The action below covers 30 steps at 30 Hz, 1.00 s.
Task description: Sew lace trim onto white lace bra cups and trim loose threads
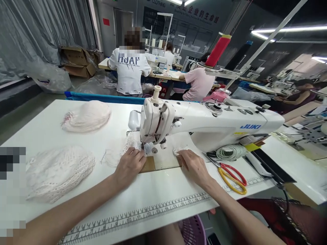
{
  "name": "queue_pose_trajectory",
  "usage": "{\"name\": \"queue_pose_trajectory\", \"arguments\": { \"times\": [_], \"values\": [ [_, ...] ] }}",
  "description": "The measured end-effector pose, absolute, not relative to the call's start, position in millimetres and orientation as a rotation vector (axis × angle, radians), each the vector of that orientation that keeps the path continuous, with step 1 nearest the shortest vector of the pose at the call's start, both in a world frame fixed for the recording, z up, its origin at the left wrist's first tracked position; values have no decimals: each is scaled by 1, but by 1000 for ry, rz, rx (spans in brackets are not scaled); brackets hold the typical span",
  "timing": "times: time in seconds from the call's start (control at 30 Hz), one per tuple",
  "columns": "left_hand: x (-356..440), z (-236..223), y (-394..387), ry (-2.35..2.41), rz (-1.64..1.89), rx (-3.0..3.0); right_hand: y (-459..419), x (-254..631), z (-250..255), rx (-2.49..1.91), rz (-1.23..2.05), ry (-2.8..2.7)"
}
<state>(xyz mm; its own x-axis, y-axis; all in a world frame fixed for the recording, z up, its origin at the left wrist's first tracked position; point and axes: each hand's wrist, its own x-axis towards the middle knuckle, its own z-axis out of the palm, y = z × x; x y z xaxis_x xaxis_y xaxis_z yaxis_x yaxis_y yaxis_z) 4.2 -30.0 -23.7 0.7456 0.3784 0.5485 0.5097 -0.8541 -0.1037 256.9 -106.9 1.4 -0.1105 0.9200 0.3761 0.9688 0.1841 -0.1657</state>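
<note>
My left hand (130, 166) is closed beside the needle of the white sewing machine (209, 122), its curled fingertips on a piece of white open-mesh lace (131, 142) that lies by the presser foot. Part of the lace is hidden behind the fingers and the machine head. To the right of the needle, my right hand (194, 166) pinches a small bunched end of white trim (176, 150) against the table. Loose white threads (110, 158) trail to the left of my left hand.
Two white lace caps or pouches, one farther back (87, 116) and one nearer (60, 173), lie on the left of the table. Scissors (231, 177) with red and yellow handles and a coiled pale cord (230, 152) sit at right. A printed ruler (143, 215) runs along the front edge. Other people work beyond.
</note>
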Motion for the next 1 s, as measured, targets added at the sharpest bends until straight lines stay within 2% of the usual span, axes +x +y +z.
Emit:
{"name": "queue_pose_trajectory", "arguments": {
  "times": [0.2,0.37,0.43,0.77,1.0],
  "values": [
    [4,-24,-30,-688,-710,-2640,-110,243,20,-1745,99,-1958],
    [3,-23,-30,-676,-671,-2628,-118,225,22,-1476,579,-2245],
    [3,-23,-30,-687,-668,-2630,-119,221,20,-1428,653,-2294],
    [3,-24,-30,-692,-700,-2676,-80,225,-7,-1176,150,-2496],
    [5,-25,-31,-711,-732,-2621,-64,226,-13,-1195,94,-2537]
  ]
}}
